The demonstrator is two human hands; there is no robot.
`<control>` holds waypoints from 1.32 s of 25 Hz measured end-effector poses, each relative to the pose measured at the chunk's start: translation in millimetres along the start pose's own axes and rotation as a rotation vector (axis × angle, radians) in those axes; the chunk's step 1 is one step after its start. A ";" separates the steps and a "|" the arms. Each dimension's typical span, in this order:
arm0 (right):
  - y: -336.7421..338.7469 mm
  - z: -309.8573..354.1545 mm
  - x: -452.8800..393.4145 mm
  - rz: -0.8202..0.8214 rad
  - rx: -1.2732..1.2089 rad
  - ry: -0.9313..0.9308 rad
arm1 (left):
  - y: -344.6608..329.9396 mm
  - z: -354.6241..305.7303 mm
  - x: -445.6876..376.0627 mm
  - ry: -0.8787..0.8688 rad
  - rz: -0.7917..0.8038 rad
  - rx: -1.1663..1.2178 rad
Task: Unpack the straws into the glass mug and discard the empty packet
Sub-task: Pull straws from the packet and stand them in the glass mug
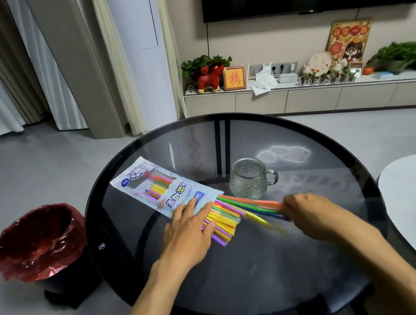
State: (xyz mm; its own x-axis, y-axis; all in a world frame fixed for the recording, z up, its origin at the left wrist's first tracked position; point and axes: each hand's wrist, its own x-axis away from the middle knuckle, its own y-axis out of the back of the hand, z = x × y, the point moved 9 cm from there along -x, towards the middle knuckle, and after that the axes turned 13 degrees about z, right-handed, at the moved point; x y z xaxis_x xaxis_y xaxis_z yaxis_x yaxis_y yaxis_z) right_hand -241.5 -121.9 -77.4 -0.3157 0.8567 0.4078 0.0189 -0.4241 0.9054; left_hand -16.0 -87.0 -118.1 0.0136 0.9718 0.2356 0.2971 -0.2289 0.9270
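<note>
Round glass table (pixel 315 261): packet (pixel 164 187) diagonal, straws (pixel 233 210) fanning rightward.

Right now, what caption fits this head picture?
Right hand pulls straws from the packet pinned by left hand, beside the empty mug.

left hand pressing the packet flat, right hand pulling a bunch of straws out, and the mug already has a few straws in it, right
Not quite: the head view shows the glass mug empty. The rest holds: the left hand presses on the packet mouth while the right hand pulls a bunch of straws out.
</note>
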 end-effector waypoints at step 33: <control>98.4 43.3 -2.1 -0.206 -1.176 0.649 | 50.3 -108.9 -20.8 -0.563 0.355 1.013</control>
State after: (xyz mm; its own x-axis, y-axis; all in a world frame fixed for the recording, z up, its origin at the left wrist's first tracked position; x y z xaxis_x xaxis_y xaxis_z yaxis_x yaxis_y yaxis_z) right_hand -197.8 -152.8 15.9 -0.6063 0.7818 -0.1456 -0.7936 -0.5830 0.1743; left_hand -105.4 -124.9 -44.6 0.5847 0.8104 0.0373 0.8014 -0.5841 0.1287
